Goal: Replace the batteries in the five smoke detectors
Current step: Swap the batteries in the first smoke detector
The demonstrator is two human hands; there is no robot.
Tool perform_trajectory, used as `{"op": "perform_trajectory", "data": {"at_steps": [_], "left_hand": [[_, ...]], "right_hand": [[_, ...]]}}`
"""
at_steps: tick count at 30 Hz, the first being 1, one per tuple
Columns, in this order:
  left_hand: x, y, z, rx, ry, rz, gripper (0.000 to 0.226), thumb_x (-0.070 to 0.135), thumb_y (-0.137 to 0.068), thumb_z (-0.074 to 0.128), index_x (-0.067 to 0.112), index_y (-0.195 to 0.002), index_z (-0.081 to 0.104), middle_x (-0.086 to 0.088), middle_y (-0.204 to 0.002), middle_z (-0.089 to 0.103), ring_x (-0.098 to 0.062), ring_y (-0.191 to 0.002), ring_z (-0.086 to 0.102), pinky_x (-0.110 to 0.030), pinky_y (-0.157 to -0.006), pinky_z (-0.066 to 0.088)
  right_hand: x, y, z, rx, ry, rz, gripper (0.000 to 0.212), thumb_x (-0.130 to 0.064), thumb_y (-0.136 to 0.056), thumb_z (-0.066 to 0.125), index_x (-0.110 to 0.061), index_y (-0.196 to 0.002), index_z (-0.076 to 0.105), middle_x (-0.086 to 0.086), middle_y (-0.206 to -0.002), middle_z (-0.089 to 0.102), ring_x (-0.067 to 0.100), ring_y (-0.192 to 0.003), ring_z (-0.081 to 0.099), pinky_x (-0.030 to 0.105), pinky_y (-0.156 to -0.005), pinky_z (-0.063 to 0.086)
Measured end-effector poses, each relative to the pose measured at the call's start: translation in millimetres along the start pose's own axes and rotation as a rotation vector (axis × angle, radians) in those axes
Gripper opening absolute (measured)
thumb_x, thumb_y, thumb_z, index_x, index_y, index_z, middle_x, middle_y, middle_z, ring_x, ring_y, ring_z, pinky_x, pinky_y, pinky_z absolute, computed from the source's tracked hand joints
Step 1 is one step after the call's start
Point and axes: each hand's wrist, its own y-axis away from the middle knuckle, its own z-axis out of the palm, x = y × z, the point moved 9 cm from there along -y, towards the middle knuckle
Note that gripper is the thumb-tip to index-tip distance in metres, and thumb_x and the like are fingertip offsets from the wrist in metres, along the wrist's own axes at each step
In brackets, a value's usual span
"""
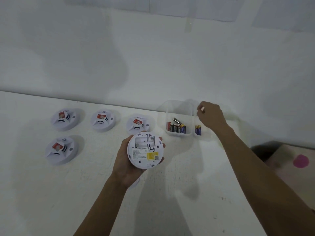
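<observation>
A white round smoke detector (145,149), held back-up just left of the clear plastic container (179,135), covers the palm of the left hand (125,160) gripping it; its label print is too small to read. A white curved piece (136,183) shows only as a sliver under that wrist. Above the container's right end, the right hand (211,116) curls its fingers; whether they pinch the pale speck there cannot be told. Lettering on the batteries (176,127) inside the container is blurred. The frame's edges cut off both forearms.

My white tabletop (170,201) carries three smoke detectors (102,120) along its far edge, a fourth (59,149) nearer its left edge, and a clear container (179,135) of batteries (176,128) far right.
</observation>
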Motion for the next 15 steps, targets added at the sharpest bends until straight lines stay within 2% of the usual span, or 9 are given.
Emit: {"op": "perform_trajectory", "data": {"at_steps": [3,6,9,12,15], "left_hand": [[0,0,0,0.017,-0.001,0.0,0.069,0.034,-0.066,0.082,0.008,-0.126,0.062,-0.023,-0.129,0.058,-0.042,-0.114,0.059,-0.059,-0.093,0.047],[0,-1,-1,0.042,0.0,-0.002,0.061,0.039,-0.074,0.067,0.009,-0.126,0.062,-0.022,-0.13,0.058,-0.041,-0.113,0.06,-0.059,-0.092,0.047],[1,-1,-1,0.033,-0.007,0.009,0.07,0.037,-0.065,0.082,0.009,-0.126,0.062,-0.021,-0.13,0.058,-0.041,-0.113,0.06,-0.059,-0.093,0.046],[1,0,0,0.012,-0.019,0.002,0.07,0.036,-0.062,0.085,0.01,-0.124,0.065,-0.02,-0.13,0.059,-0.04,-0.114,0.06,-0.058,-0.095,0.045],[2,1,-3,0.012,-0.008,0.0,0.068,0.037,-0.061,0.085,0.011,-0.121,0.066,-0.02,-0.129,0.06,-0.04,-0.113,0.06,-0.058,-0.095,0.044]], "right_hand": [[-33,5,12,-0.076,0.004,-0.175,0.014,-0.013,-0.088,0.055,-0.014,-0.098,0.064,0.001,-0.084,0.066,0.016,-0.067,0.058,0.024,-0.065,0.044],[-54,12,38,-0.244,0.146,-0.303,0.022,-0.023,-0.088,0.059,-0.016,-0.108,0.065,0.001,-0.095,0.069,0.019,-0.09,0.059,0.028,-0.074,0.047],[-63,16,65,-0.394,0.334,-0.373,0.031,-0.035,-0.086,0.061,-0.016,-0.11,0.065,0.001,-0.101,0.067,0.023,-0.099,0.053,0.032,-0.076,0.044],[-62,19,85,-0.485,0.533,-0.411,0.03,-0.041,-0.087,0.051,-0.015,-0.095,0.063,-0.002,-0.083,0.058,0.028,-0.098,0.044,0.033,-0.074,0.028],[-60,19,93,-0.512,0.557,-0.417,0.027,-0.043,-0.09,0.046,-0.021,-0.092,0.063,-0.006,-0.077,0.051,0.026,-0.094,0.038,0.034,-0.076,0.024]]}}
